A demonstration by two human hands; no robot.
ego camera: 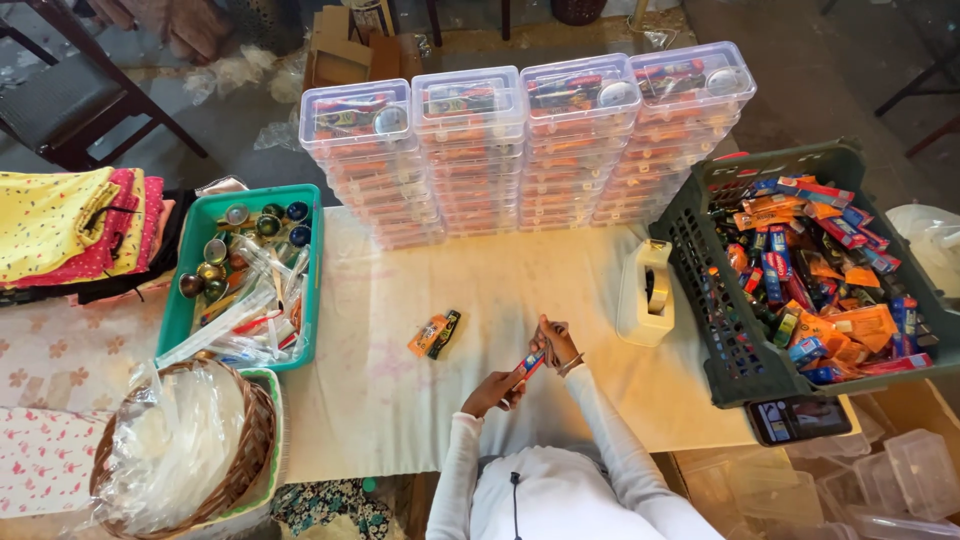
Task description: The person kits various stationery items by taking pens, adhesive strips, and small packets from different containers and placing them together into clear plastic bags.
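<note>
while your left hand (491, 390) and right hand (555, 343) pinch a small red-and-blue packet (530, 366) between closed fingers over the table's near edge, a loose grip could drop it off that edge; the orange packet (434, 334) lies mid-table.

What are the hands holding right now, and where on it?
Both hands grip one small red-and-blue packet: the left hand at its lower end, the right hand at its upper end.
</note>
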